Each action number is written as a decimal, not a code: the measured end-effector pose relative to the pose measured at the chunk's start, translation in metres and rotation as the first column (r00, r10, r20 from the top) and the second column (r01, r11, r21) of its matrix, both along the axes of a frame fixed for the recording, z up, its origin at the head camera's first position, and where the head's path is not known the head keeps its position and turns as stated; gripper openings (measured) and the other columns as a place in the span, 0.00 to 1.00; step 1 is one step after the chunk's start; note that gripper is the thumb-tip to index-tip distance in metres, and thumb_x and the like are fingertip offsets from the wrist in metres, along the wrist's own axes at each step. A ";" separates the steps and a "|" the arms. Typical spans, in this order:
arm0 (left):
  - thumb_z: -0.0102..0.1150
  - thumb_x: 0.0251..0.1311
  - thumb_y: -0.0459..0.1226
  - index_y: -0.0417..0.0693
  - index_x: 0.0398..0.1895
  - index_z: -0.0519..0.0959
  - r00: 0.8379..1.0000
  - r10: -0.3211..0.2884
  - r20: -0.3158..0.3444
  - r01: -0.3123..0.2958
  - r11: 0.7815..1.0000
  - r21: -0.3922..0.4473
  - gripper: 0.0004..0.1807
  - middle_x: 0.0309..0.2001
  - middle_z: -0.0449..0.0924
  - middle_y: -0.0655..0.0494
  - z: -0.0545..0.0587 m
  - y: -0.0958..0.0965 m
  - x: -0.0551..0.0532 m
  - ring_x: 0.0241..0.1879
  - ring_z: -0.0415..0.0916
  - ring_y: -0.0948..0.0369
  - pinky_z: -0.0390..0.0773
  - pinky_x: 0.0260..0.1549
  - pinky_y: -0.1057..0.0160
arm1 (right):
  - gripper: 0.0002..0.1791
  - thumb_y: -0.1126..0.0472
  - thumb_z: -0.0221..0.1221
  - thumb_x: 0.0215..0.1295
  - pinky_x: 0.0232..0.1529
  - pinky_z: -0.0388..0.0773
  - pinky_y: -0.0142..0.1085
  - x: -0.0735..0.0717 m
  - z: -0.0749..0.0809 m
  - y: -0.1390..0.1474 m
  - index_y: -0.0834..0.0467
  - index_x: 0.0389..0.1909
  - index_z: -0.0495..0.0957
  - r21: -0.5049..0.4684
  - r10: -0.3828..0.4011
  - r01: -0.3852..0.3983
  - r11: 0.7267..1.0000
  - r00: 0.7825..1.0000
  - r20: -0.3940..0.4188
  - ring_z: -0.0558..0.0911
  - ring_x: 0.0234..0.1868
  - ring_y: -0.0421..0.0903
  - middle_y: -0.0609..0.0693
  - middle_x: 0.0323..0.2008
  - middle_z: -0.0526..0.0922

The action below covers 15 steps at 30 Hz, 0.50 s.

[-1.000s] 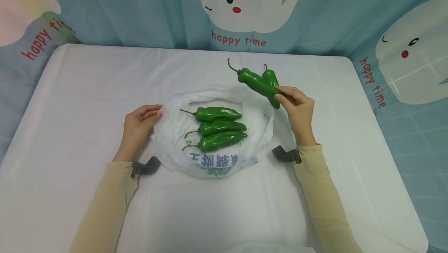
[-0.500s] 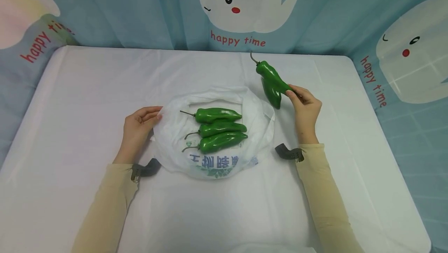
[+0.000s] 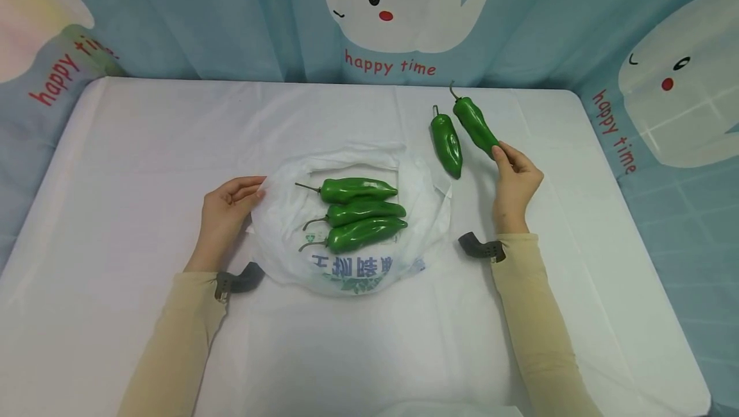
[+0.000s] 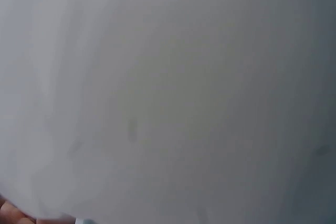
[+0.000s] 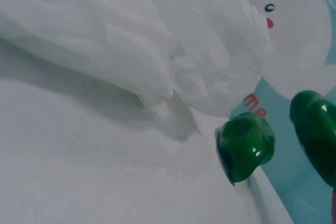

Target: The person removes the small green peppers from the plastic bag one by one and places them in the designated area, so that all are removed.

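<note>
In the head view, an open white plastic bag [image 3: 352,279] has three green chili peppers [image 3: 359,213] side by side in its mouth. My left hand [image 3: 226,215] pinches the bag's left edge with thumb and fingers; the bag fills most of the left wrist view, where a few fingers [image 4: 13,214] show at the lower left corner. My right hand [image 3: 515,179] pinches the tip of another green chili pepper [image 3: 476,123], its stem pointing away from me. Just left of that one, a loose green chili pepper [image 3: 446,146] lies on the white tablecloth, beyond the bag's right side.
A white tablecloth [image 3: 144,135] covers the table. Its far edge meets a blue curtain [image 3: 242,19] printed with whales. A piece of white plastic [image 3: 450,410] shows at the near edge. Each wrist carries a dark camera mount [image 3: 482,248].
My right hand has moved right with its pepper, from over the loose pepper to beside it, so the two now stand apart. The left hand and bag have stayed put.
</note>
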<state>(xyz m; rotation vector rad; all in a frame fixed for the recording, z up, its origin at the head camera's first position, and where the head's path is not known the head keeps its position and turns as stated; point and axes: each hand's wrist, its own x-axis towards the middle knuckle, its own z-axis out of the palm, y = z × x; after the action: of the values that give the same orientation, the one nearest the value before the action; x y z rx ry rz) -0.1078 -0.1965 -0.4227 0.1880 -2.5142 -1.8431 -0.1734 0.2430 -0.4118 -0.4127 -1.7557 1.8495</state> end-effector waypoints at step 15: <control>0.61 0.61 0.41 0.40 0.52 0.79 1.000 0.016 0.015 -0.016 1.000 0.019 0.19 0.36 0.83 0.69 0.000 0.002 0.000 0.41 0.77 0.73 0.73 0.38 0.77 | 0.10 0.63 0.68 0.55 0.47 0.74 0.30 -0.004 -0.010 0.010 0.64 0.36 0.84 -0.015 -0.074 0.077 0.997 0.985 0.157 0.79 0.44 0.44 0.52 0.36 0.83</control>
<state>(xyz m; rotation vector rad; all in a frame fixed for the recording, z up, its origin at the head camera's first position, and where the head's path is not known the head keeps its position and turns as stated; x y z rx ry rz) -0.1077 -0.1949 -0.4226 0.2229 -2.4978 -1.8682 -0.1773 0.2527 -0.4214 -0.6393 -1.7974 1.8258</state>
